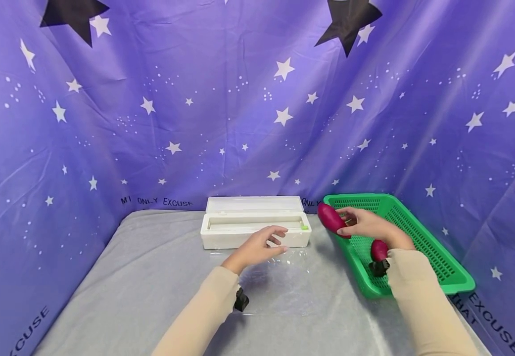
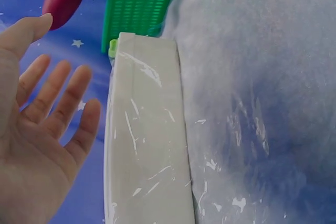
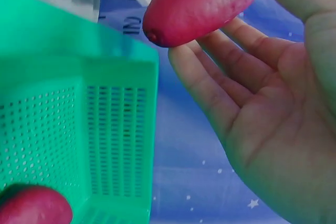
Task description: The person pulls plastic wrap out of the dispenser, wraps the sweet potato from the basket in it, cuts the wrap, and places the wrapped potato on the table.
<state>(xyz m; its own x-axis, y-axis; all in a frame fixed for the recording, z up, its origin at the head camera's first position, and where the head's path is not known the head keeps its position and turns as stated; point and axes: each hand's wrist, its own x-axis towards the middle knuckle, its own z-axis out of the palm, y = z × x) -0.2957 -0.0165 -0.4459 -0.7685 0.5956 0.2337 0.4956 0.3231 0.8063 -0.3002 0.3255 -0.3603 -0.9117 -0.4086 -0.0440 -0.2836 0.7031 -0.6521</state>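
Observation:
My right hand (image 1: 367, 225) pinches a purplish-red sweet potato (image 1: 330, 217) between thumb and fingers, above the left rim of the green basket (image 1: 351, 257). In the right wrist view this sweet potato (image 3: 197, 11) is tilted and apart from the basket. A second sweet potato (image 1: 379, 250) lies inside the basket, partly covered by my right wrist. Holding nothing, my left hand (image 1: 257, 247) hovers with spread fingers by the front of a white cling film dispenser (image 1: 239, 241). Clear film (image 1: 284, 287) lies from the dispenser over the table towards me.
The dispenser's lid (image 1: 255, 204) stands raised at the back. A small green slider (image 1: 304, 227) sits at its right end. Grey cloth (image 1: 119, 296) covers the table, and a purple star-patterned curtain (image 1: 221, 113) hangs behind and at both sides.

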